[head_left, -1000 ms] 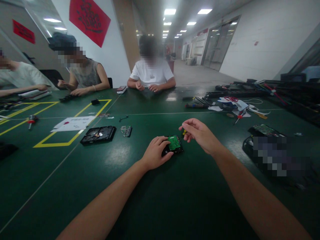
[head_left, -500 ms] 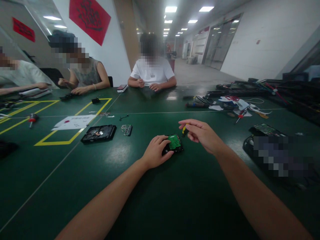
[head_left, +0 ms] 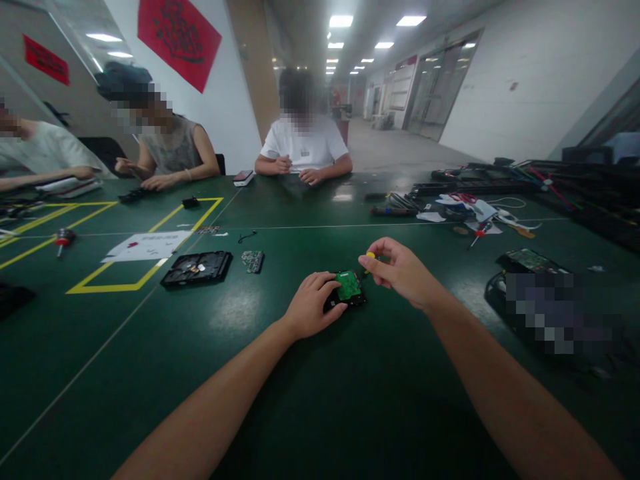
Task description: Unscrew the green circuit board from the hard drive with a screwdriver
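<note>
A small hard drive [head_left: 349, 285] lies on the green table in front of me, its green circuit board facing up. My left hand [head_left: 314, 304] grips it from the left, fingers over the top and thumb along the near edge, covering its left part. Just right of the drive, my right hand [head_left: 401, 272] is closed around a small screwdriver [head_left: 370, 256] with a yellow handle. The tool points down toward the drive's right edge; whether its tip touches a screw is too small to tell.
To the left lie a larger black hard drive [head_left: 197, 269], a loose circuit board [head_left: 253, 261] and a white paper sheet [head_left: 143, 246]. On the right are a screwdriver [head_left: 481, 233], cables [head_left: 403, 200] and another board [head_left: 534, 260]. Several people sit across the table.
My right hand has turned and its fingers have curled closer round the screwdriver's handle, which now stands more upright. My left hand and the hard drive have stayed in place.
</note>
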A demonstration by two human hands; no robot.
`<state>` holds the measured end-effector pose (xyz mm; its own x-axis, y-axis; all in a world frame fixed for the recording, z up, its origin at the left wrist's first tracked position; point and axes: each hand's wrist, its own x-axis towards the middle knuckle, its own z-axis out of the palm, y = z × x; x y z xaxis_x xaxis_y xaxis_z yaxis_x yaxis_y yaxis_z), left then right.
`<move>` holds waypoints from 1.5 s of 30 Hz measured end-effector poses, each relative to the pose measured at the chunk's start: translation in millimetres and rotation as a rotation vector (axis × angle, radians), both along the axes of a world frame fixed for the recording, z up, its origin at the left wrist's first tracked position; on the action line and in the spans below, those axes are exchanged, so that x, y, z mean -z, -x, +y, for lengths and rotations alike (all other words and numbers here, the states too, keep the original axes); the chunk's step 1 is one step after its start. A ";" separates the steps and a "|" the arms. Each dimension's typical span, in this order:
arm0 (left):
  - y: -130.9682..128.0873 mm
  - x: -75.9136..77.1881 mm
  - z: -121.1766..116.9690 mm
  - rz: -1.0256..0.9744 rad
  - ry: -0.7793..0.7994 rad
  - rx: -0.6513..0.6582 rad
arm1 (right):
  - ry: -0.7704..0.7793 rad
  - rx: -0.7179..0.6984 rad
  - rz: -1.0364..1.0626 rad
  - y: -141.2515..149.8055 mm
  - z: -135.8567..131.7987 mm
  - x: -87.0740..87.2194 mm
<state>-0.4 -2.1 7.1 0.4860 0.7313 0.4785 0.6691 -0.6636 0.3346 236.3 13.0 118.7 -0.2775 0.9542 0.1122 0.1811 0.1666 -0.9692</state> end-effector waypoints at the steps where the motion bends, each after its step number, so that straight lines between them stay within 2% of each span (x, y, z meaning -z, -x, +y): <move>1: -0.1 0.2 0.0 -0.001 -0.001 -0.001 | 0.004 -0.014 0.006 -0.7 1.0 0.6; 7: 0.2 3.2 1.2 0.008 -0.007 -0.004 | 0.040 -0.063 0.067 -3.4 6.8 3.0; 17: -0.1 3.2 1.1 0.008 0.002 -0.009 | 0.000 -0.010 -0.013 -1.7 1.8 0.7; 23: -0.1 3.5 1.0 0.006 -0.005 -0.007 | -0.079 -0.004 -0.096 -3.0 0.7 -2.1; 33: 0.2 3.8 1.4 -0.003 -0.004 -0.003 | -0.079 0.016 0.018 -0.9 5.9 2.4; 41: 0.2 2.6 1.2 0.004 -0.003 -0.004 | -0.191 0.033 -0.203 -1.4 -0.7 -4.1; 45: -0.4 2.7 1.0 -0.001 -0.005 -0.004 | -0.188 0.043 -0.176 -2.3 -0.5 -3.3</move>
